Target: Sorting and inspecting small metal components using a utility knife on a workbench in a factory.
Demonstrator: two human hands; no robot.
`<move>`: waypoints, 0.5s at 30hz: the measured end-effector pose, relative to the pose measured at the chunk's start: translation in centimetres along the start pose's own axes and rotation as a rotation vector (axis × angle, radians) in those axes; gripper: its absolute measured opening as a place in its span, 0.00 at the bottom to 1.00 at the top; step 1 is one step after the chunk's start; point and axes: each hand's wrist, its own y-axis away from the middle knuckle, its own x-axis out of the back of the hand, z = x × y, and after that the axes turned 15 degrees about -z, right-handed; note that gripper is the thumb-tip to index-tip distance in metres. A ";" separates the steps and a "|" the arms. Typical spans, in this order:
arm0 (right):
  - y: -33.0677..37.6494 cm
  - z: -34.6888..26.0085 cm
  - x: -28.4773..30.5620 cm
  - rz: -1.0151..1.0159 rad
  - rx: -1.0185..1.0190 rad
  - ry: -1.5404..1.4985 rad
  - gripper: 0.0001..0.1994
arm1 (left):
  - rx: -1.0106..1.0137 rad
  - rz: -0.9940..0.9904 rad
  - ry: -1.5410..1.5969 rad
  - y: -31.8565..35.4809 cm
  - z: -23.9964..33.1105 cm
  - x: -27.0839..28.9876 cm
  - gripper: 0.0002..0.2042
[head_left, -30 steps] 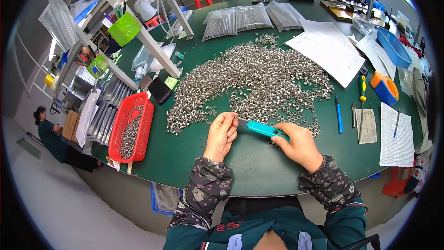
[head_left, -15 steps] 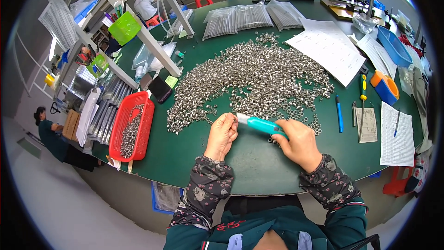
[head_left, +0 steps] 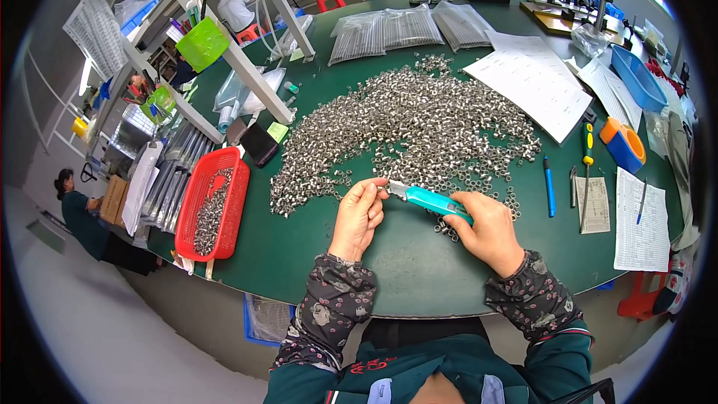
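Observation:
My right hand (head_left: 488, 233) is wrapped round the teal handle of a utility knife (head_left: 432, 203), its blade pointing left. The blade end meets the fingertips of my left hand (head_left: 359, 218). Between that thumb and forefinger is pinched a small metal ring, mostly hidden by the fingers. Just beyond both hands spreads a wide heap of short silvery metal rings (head_left: 426, 116) on the green table (head_left: 419, 277). A few loose rings lie under and beside the knife.
At left stands a red plastic basket (head_left: 241, 206) partly filled with metal pieces. Bagged rods (head_left: 407, 28) and paper sheets (head_left: 527, 78) lie beyond the heap. To the right are a blue pen (head_left: 550, 188), a screwdriver (head_left: 588, 142) and a tape roll (head_left: 624, 142). Other people are in the background.
The knife has tilted a little, its blade end rising and its handle dropping slightly. Both hands keep their grips and have barely shifted.

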 end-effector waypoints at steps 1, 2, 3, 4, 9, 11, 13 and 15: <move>0.0 0.0 0.0 0.000 0.000 -0.001 0.12 | 0.000 0.000 -0.001 0.0 0.0 0.0 0.08; 0.0 0.0 0.0 -0.017 -0.016 -0.026 0.12 | -0.008 -0.017 0.016 0.0 0.0 0.0 0.07; 0.1 -0.1 0.0 -0.035 -0.033 -0.051 0.12 | -0.015 -0.035 0.033 0.0 0.0 -0.1 0.07; 0.1 -0.1 0.1 -0.034 -0.034 -0.051 0.12 | -0.014 -0.036 0.033 -0.1 -0.1 -0.1 0.07; 0.0 -0.3 0.4 -0.137 -0.109 -0.165 0.13 | -0.068 -0.063 0.005 -0.1 -0.5 0.5 0.05; 0.0 -0.2 0.4 -0.153 -0.122 -0.187 0.13 | -0.066 -0.060 0.005 -0.1 -0.5 0.3 0.05; 0.1 0.0 0.3 -0.169 -0.137 -0.210 0.13 | -0.062 -0.057 0.005 -0.1 -0.5 0.3 0.05; 0.0 0.3 0.1 -0.200 -0.145 -0.255 0.13 | -0.077 -0.067 -0.022 -0.1 -0.6 0.3 0.05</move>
